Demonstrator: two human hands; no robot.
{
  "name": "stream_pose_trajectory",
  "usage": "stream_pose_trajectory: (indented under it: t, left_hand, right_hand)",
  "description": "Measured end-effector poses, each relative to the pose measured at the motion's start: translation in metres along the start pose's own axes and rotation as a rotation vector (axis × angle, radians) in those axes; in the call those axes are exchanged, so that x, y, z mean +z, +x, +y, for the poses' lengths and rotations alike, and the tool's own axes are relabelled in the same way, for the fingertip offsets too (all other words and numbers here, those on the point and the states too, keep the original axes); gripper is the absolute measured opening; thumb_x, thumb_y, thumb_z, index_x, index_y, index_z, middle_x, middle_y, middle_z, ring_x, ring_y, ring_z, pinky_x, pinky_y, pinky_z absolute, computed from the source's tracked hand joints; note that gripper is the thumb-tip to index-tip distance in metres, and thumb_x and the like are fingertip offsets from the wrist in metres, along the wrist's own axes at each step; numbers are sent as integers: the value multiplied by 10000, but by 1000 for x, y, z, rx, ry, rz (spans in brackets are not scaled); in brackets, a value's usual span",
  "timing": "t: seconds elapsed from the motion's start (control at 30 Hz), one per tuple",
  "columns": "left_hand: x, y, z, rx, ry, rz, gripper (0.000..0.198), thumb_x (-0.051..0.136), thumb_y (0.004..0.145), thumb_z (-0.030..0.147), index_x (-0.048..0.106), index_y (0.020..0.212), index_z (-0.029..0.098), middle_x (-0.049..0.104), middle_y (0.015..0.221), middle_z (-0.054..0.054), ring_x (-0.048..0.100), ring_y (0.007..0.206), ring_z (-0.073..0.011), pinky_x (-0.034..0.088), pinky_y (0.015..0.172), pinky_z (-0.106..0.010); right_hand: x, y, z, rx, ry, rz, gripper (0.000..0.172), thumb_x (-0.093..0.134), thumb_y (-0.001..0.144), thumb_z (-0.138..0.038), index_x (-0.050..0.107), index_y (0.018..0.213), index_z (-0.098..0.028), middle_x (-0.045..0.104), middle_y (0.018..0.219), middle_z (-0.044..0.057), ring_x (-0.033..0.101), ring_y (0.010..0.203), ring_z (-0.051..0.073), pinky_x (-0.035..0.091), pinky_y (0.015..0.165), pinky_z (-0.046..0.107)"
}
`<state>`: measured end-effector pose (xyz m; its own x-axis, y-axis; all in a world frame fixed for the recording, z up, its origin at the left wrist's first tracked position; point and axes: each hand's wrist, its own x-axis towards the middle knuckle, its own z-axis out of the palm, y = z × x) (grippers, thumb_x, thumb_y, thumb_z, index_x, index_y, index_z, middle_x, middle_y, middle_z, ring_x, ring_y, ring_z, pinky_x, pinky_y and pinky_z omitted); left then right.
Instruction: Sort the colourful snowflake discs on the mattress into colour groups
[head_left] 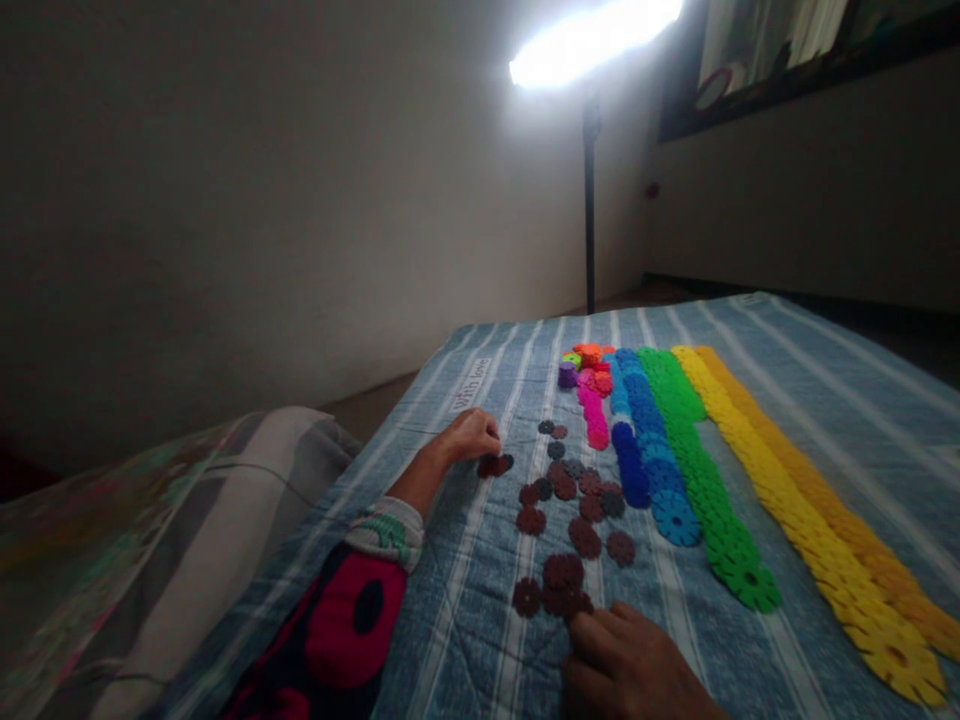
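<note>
My left hand [472,436] is closed in a pinch over a few small brown notched discs [493,467], and its fingertips meet one of them. At the bottom edge of the view, my right hand [630,662] has its fingers curled down beside a brown pile of notched discs [562,575]. Whatever those fingers may hold is hidden under the hand. Between the hands lie several loose brown notched discs [584,537] and dark grey notched discs [613,503], some overlapping.
Overlapping rows of blue [676,515], green [742,580], yellow [892,655] and orange [847,530] discs stretch along the right. Pink discs [597,425] and a small mixed cluster lie farther back on the striped blue cloth [450,560]. A lit lamp [592,45] stands behind.
</note>
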<state>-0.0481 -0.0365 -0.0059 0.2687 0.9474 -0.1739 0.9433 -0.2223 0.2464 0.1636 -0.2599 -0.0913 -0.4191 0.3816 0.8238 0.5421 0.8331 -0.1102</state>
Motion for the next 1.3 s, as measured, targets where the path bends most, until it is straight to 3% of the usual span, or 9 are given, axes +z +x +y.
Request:
stream_pose_trajectory:
  t: [0.33,0.53,0.8,0.9,0.97,1.03,1.1,1.2,1.3]
  left_hand:
    - [-3,-5,5,67,80,-22,184,594,614,191,743,713,148,665,625,-15,576,622,-140,361,548,-225]
    - [-6,-5,5,111,73,-60,135,600,627,187,711,693,149,595,588,15,527,593,-121,328,548,-229]
    - [-10,-10,0,113,78,-37,198,665,635,295,708,777,164,567,633,35,511,623,-122,315,556,-225]
    - [-8,-7,-4,72,73,-21,368,697,610,310,725,949,168,620,749,18,560,707,-144,366,604,-219]
    - [-5,-5,-7,42,54,-7,570,716,588,308,679,1140,168,639,833,5,579,746,-154,395,644,-222]
    - [-4,-3,-8,48,28,-17,650,705,586,283,636,1224,176,642,840,10,582,741,-151,407,663,-223]
    - [-4,-2,-8,104,9,-62,515,665,601,247,690,1112,183,627,757,30,567,700,-139,400,651,-221]
    - [-6,-3,-7,184,-3,-115,205,621,612,219,717,787,173,564,612,43,530,638,-126,364,599,-220]
    - [-6,-3,-7,178,2,-97,122,634,606,233,690,696,173,554,592,43,516,621,-120,345,581,-221]
  right_hand:
    - [2,-5,0,-7,-5,-32,342,416,972,-163,441,632,-189,453,603,-13,379,550,121,214,527,287]
    - [-2,2,-1,8,-1,12,408,314,1012,-169,433,621,-181,451,587,-11,368,536,118,206,516,287]
    - [0,-2,0,-6,2,-10,356,396,974,-151,440,623,-187,451,589,-15,389,529,116,215,515,283]
    - [1,-4,0,-2,2,-30,350,406,967,-145,443,622,-188,447,589,-16,388,529,116,214,518,285]
    - [1,-4,-1,5,10,-27,364,376,979,-145,440,624,-189,448,587,-17,385,527,117,214,516,285]
    - [0,-3,-1,6,13,-30,369,364,988,-153,439,629,-190,451,590,-16,381,528,118,214,515,285]
    - [-1,-1,-1,6,16,-36,367,362,992,-161,442,635,-191,456,594,-15,380,532,119,216,515,283]
    - [-1,0,-1,11,19,-18,381,341,999,-163,436,631,-188,450,588,-13,371,530,120,213,511,283]
    - [-1,1,-2,14,17,1,395,328,1002,-160,435,622,-186,444,582,-13,368,525,119,211,510,287]
